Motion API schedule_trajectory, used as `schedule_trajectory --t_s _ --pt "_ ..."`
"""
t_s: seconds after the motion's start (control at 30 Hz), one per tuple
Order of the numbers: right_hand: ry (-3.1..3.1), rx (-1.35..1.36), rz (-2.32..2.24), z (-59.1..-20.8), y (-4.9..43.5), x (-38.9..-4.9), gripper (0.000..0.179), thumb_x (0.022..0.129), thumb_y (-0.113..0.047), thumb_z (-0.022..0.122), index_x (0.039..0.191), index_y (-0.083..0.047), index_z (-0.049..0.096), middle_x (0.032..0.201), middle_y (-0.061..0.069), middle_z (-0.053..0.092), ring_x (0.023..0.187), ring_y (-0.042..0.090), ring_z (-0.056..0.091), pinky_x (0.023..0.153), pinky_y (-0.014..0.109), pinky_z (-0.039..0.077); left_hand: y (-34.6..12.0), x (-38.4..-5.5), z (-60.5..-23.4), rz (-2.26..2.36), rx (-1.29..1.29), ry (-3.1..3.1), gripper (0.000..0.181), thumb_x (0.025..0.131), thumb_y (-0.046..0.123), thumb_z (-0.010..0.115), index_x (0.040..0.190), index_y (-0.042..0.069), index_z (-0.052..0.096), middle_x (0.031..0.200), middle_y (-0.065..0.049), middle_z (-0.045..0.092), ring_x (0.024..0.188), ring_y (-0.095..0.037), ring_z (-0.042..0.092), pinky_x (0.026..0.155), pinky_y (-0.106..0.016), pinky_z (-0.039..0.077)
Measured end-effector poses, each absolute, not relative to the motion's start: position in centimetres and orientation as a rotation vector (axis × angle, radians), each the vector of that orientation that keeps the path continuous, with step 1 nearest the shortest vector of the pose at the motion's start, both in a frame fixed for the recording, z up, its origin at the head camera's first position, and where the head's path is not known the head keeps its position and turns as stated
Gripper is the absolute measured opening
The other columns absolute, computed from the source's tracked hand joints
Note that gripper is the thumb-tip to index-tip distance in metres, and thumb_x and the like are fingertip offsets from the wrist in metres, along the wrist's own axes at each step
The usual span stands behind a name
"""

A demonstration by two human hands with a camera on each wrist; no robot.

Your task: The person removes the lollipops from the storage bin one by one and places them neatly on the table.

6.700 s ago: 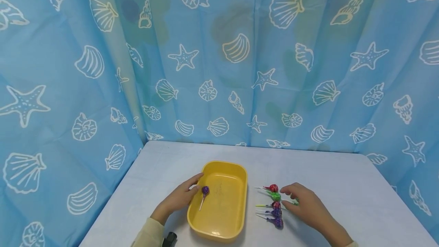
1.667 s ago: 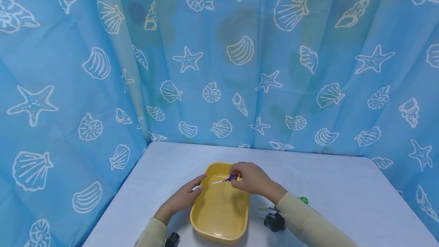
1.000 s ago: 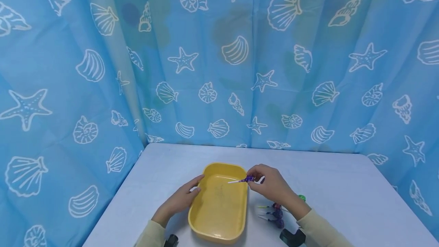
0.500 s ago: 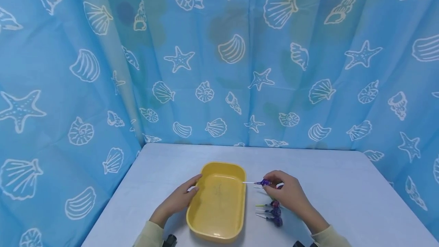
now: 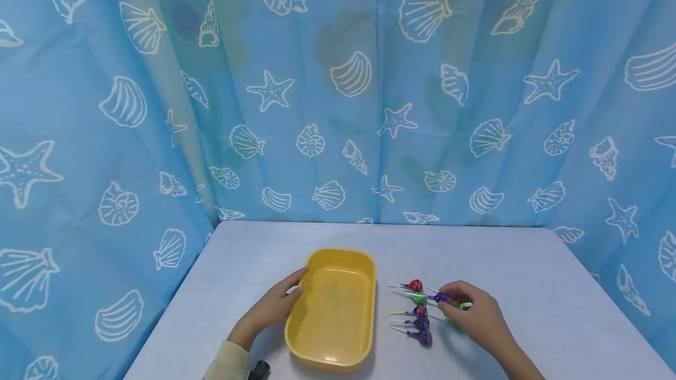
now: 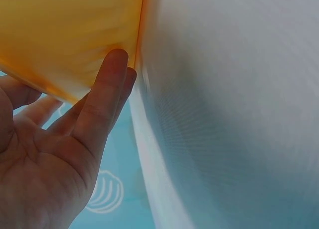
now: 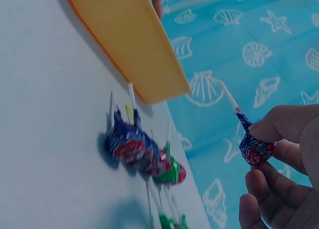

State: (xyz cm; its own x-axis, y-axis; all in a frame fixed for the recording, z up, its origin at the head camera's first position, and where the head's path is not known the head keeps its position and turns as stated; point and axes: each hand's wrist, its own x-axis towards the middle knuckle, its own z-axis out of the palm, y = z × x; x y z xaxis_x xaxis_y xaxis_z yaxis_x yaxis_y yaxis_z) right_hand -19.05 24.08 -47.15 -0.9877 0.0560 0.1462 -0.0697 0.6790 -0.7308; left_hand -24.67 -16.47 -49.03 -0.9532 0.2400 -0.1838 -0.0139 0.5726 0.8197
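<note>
My right hand point(image 5: 477, 312) pinches a purple-wrapped lollipop point(image 5: 439, 297) between thumb and fingertips, its white stick pointing left. In the right wrist view that lollipop point(image 7: 257, 148) is above the table, its stick slanting up. Below and left of the hand in the head view lies a column of lollipops: red point(image 5: 415, 285), green point(image 5: 419, 298), red with a yellow stick point(image 5: 421, 311), and purple ones point(image 5: 423, 338). More green wrappers point(image 5: 455, 325) are partly hidden by my right hand. My left hand point(image 5: 270, 309) rests against the left side of a yellow tray point(image 5: 368, 315), fingers loosely extended along its wall point(image 6: 75, 34).
The white-covered table point(image 5: 475, 251) reaches back to a blue shell-print curtain point(image 5: 343, 104), which also hangs along the left side. A black device point(image 5: 259, 370) is under my left wrist. The tray stands left of the lollipop column.
A purple lollipop lay in the tray in the oldest frame. My right hand then held one over the tray and has carried it right, over the lollipop column. My left hand stays at the tray.
</note>
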Motion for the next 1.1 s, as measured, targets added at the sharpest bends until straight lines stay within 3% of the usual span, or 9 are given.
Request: schedule_trajectory --t_s 0.37,0.83,1.1 --pt "-2.831 -0.143 1.143 -48.4 26.1 -17.6 0.026 0.085 -0.017 0.08 0.107 -0.005 0.073 0.089 -0.002 0.07 0.084 0.017 0.062 0.072 0.035 0.048 -16.6 -24.9 -49.2 1.325 0.219 2.535 0.051 0.108 0.027 0.049 0.158 0.02 0.039 0.16 -0.015 0.038 0.138 -0.04 0.046 0.101 -0.058 0.049" --pt "-2.914 -0.226 1.176 -50.4 27.7 -17.0 0.031 0.084 -0.021 0.081 0.107 -0.003 0.072 0.086 -0.004 0.066 0.08 0.015 0.059 0.074 0.038 0.051 -16.7 -24.6 -49.0 1.356 0.29 2.519 0.051 0.108 0.025 0.049 0.158 0.017 0.038 0.159 -0.018 0.037 0.137 -0.041 0.046 0.101 -0.058 0.049" --pt "-2.932 -0.258 1.227 -52.2 28.0 -16.8 0.03 0.082 -0.018 0.083 0.105 -0.004 0.072 0.08 -0.003 0.062 0.073 0.016 0.055 0.066 0.034 0.047 -16.6 -24.4 -48.9 1.355 0.291 2.518 0.051 0.109 0.024 0.049 0.158 0.016 0.038 0.16 -0.017 0.037 0.139 -0.041 0.043 0.105 -0.06 0.045"
